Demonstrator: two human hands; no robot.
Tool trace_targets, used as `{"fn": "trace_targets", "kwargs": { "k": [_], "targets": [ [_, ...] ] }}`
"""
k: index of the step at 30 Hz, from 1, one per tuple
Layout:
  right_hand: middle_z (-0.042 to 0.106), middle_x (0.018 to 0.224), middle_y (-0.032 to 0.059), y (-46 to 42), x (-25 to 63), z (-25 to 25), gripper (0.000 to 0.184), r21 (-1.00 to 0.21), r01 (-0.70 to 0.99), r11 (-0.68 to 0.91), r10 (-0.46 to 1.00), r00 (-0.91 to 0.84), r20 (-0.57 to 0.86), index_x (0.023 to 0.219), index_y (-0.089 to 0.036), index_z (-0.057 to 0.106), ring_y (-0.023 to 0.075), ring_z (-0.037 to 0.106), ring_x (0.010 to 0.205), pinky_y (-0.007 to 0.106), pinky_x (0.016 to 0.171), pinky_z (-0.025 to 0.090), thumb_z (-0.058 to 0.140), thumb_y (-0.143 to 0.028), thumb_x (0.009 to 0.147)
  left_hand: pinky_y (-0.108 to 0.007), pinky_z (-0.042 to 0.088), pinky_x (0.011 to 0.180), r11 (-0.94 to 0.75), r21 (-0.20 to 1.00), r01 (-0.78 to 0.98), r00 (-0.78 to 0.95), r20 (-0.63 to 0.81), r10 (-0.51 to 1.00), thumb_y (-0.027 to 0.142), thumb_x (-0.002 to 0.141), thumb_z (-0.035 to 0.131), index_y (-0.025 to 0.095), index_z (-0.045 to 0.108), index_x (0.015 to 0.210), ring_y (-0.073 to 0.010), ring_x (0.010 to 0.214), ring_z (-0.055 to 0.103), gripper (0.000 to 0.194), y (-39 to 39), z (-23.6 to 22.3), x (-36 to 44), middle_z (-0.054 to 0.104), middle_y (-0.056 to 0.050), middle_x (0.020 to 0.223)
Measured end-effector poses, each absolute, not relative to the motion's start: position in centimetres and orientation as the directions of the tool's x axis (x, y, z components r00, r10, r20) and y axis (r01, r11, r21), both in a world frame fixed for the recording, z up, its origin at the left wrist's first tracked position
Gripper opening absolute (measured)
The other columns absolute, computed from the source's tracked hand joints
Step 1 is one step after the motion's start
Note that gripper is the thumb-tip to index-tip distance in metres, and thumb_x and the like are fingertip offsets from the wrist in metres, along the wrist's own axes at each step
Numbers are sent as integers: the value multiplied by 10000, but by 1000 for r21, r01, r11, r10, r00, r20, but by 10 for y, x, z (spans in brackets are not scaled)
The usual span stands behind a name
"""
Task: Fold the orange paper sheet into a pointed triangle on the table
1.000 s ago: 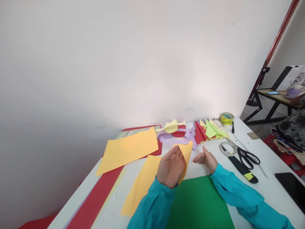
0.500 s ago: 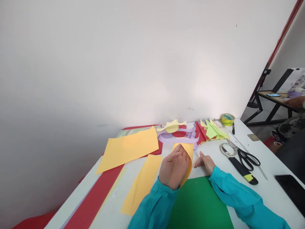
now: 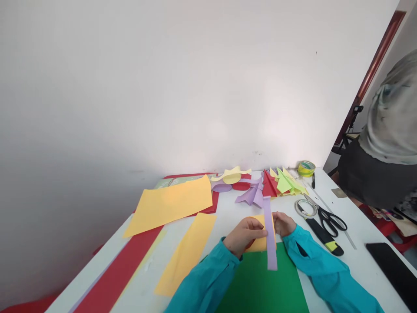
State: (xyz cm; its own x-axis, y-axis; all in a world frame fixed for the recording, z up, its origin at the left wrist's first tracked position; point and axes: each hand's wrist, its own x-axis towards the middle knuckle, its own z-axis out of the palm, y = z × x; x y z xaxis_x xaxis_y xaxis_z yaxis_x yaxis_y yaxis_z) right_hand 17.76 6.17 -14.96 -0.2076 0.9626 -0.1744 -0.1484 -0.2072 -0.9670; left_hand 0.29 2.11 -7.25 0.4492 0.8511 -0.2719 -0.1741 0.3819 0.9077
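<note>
A narrow purple paper strip (image 3: 271, 256) runs upright across the front of a folded orange paper piece (image 3: 256, 246). My left hand (image 3: 243, 237) is closed on the strip, its thumb and fingertip near the strip's left edge, with the orange piece behind. At the right edge of the orange piece, my right hand (image 3: 284, 224) is closed with curled fingers; they seem to grip that edge, though the fingertips are partly hidden. Both hands are just above the far part of a green paper sheet (image 3: 260, 282).
Orange sheets (image 3: 172, 202) and a red strip (image 3: 120, 269) lie left. Paper planes (image 3: 283, 182) and cut paper with ovals (image 3: 232, 177) stand behind. Right are scissors (image 3: 329, 219), a box cutter (image 3: 324, 237), tape (image 3: 306, 168) and a black phone-like slab (image 3: 391, 271). A person (image 3: 391, 126) is beyond the table.
The long purple strip from the back pile is now in my left hand, against the orange piece. My left hand has turned over; my right hand has come to the orange edge. A person appears right.
</note>
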Motion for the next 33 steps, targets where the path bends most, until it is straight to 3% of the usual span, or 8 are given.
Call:
{"fn": "trace_targets", "kwargs": {
  "k": [3,7,12,16,19,22,26,33],
  "targets": [
    [624,565,59,59,179,-146,526,-969,-129,-211,901,-411,-141,712,-143,686,121,502,421,257,447,411,704,-627,506,-219,259,446,369,928,-52,499,-296,815,287,451,847,136,637,499,-58,404,350,263,25,-73,-5,473,48,409],
    [633,564,35,58,174,-142,382,-985,-72,-159,874,-474,-106,666,-146,680,111,494,420,234,419,391,766,-463,472,-222,294,479,329,944,34,554,-291,779,245,448,844,149,681,515,-89,466,437,200,29,-67,-12,571,21,474],
    [590,495,-35,51,167,-137,280,-999,17,-39,927,-373,-43,740,-163,705,94,481,429,208,437,382,775,-282,495,-222,338,501,289,957,29,559,-255,789,92,432,836,142,685,505,-98,472,479,175,28,-65,-15,600,15,492],
    [596,501,-26,42,172,-134,196,-996,80,29,966,-260,7,702,-166,709,123,506,446,244,457,411,751,-227,521,-223,424,563,289,951,-114,411,-220,885,23,477,813,118,689,546,-135,543,570,171,32,-67,-23,642,-28,544],
    [624,531,-9,42,187,-134,199,-994,97,54,991,-126,42,694,-180,704,156,535,469,283,476,443,751,-241,510,-192,462,653,271,911,-312,161,-230,960,76,638,763,135,694,675,-106,601,589,98,46,-75,-35,668,-24,641],
    [589,468,-12,46,207,-140,238,-995,85,45,998,31,48,720,-193,695,167,504,404,299,412,414,737,-342,539,-221,493,678,341,816,-466,11,-380,925,116,755,696,140,643,746,-102,589,595,59,66,-92,-42,655,-27,695],
    [636,546,33,46,227,-156,310,-999,43,33,976,214,42,696,-216,674,250,606,545,389,529,508,767,-452,518,-311,533,680,547,621,-562,79,-618,783,183,836,635,98,602,912,-179,728,649,119,90,-117,-31,654,-115,859],
    [692,682,78,44,244,-178,393,-998,-64,-13,962,272,-30,707,-220,664,331,653,739,452,684,538,812,-476,448,-351,544,755,553,493,-672,92,-685,723,335,903,557,156,553,1145,-178,910,611,301,120,-130,8,593,-71,1105]
  ]
}}
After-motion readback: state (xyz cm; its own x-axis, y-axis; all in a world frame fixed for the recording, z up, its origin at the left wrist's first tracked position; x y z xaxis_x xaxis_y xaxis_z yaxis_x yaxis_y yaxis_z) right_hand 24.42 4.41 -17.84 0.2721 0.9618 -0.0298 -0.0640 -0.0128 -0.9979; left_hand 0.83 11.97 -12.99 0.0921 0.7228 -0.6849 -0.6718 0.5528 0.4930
